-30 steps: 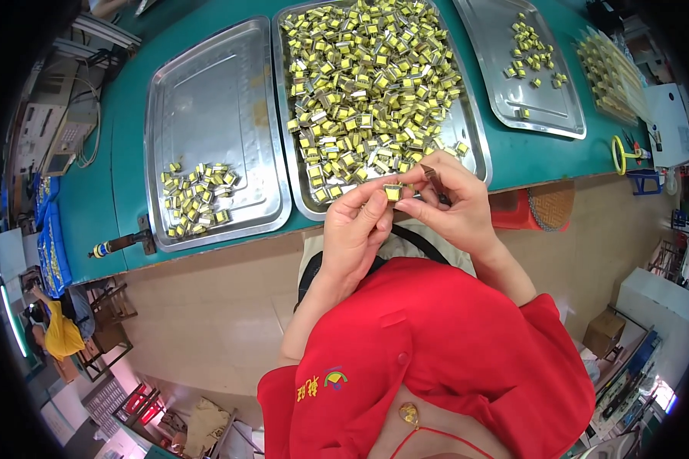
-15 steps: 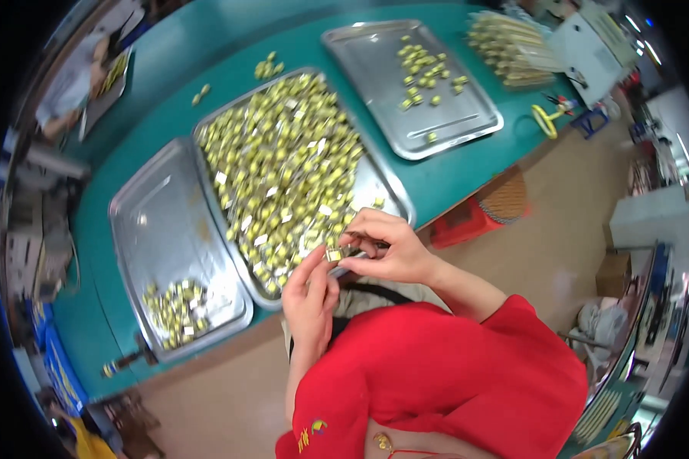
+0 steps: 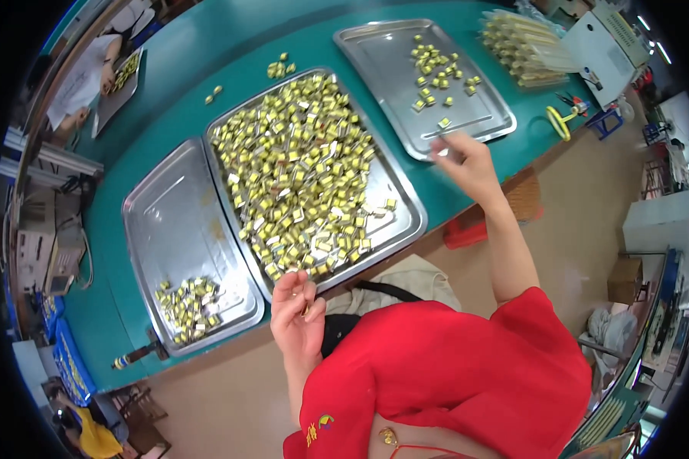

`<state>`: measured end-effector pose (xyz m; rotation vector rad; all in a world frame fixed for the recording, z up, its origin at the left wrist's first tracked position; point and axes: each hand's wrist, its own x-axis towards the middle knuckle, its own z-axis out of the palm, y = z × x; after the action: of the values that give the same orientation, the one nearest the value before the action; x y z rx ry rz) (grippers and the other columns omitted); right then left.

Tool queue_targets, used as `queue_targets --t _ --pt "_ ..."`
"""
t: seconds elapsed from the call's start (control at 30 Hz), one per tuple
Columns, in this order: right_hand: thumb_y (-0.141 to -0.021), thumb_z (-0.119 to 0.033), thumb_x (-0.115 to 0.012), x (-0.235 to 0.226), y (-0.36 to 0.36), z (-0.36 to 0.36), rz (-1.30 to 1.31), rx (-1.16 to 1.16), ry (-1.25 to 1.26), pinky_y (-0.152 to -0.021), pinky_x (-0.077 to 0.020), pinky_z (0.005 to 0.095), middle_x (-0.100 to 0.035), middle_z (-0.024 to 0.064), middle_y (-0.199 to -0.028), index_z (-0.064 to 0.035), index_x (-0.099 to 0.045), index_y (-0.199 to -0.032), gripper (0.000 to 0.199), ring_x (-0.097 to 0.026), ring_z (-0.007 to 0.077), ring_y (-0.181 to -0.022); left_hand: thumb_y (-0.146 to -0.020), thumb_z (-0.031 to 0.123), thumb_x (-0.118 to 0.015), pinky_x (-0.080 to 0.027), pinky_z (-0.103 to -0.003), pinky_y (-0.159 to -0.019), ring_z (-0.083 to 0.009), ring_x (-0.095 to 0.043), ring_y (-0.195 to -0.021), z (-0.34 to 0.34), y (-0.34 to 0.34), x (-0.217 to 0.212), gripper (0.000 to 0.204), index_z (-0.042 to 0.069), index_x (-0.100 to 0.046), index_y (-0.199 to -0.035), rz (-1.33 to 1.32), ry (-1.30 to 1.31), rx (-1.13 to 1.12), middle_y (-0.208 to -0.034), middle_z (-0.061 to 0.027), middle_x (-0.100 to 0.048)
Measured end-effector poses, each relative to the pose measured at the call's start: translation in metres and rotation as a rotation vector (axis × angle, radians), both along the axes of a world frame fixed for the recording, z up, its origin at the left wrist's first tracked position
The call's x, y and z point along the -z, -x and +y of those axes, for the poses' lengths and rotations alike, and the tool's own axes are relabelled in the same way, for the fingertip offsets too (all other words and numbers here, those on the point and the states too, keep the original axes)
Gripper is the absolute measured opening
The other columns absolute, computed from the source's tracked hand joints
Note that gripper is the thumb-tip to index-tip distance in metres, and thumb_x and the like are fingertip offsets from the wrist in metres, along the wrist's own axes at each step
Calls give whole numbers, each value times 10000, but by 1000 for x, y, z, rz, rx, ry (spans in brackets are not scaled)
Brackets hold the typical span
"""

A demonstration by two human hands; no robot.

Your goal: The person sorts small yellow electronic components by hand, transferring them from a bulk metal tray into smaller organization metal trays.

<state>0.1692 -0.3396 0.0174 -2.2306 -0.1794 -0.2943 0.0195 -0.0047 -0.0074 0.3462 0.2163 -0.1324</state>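
Observation:
The middle metal tray (image 3: 396, 237) carries a thick heap of small yellow-wrapped metal blocks (image 3: 298, 164), which look like little transformers. My left hand (image 3: 298, 317) is at this tray's near edge, fingers curled; a small bit shows among them, too unclear to name. Out to the right, my right hand (image 3: 467, 164) hovers at the near edge of the right metal tray (image 3: 383, 84). Its fingertips are smeared by motion, so whether they hold anything is hidden. Loose yellow blocks (image 3: 441, 73) lie scattered in that tray, one close to my fingertips.
The left metal tray (image 3: 168, 229) has a small pile of blocks (image 3: 187, 310); a hammer-like tool (image 3: 142, 354) lies beside it. Bundled tubes (image 3: 524, 50) and a yellow tape ring (image 3: 557, 122) are at the right. Across the table a co-worker (image 3: 88, 73) handles another tray.
My hands, together over the middle tray's near edge before, are now apart. The right has swung right and away to the right tray; the left stays near the middle tray.

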Motion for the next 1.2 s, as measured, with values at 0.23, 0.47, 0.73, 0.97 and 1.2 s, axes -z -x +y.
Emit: queue_targets --t 0.23,0.47,0.73,0.97,1.2 --pt "-701 -69 -712 7 36 54 -39 -406 323 -757 -469 433 -596 169 -933 -41 -639 -953 264 -570 377 -893 -912 -9 -540 -369 -165 -524 -102 -545 -762 -6 16 -3 249 18 -589 -1155 150 -299 33 -1035 -114 -617" --pt "-748 -35 -693 -15 31 62 -31 -458 283 -636 -464 347 -582 105 -803 -20 -654 -974 230 -587 273 -727 -959 86 -523 -306 -150 -490 -43 -465 -658 6 33 0 261 -6 -578 -1197 -13 -407 131 -962 -80 -631" --pt "-895 -101 -617 -31 80 127 720 -624 -588 -518 -365 197 -578 -14 -753 17 -600 -1151 283 -471 40 -587 -863 91 -674 -373 -145 -594 6 -445 -700 -5 32 -17 422 78 -571 -1273 -294 -963 -90 -966 36 -594" --pt "-935 -105 -556 -34 92 170 676 -731 -637 -484 -337 198 -510 -38 -685 -12 -559 -1198 279 -443 33 -551 -800 17 -704 -446 -213 -757 -61 -529 -815 4 29 -29 301 11 -647 -1095 -271 -1242 -151 -968 -3 -632" --pt "-890 -31 -611 -23 105 165 653 -679 -908 -486 -349 187 -585 19 -786 35 -549 -1205 328 -456 48 -563 -823 -2 -672 -415 -179 -687 -47 -509 -716 -6 21 -28 316 7 -641 -1138 -303 -1102 -233 -987 -25 -611"
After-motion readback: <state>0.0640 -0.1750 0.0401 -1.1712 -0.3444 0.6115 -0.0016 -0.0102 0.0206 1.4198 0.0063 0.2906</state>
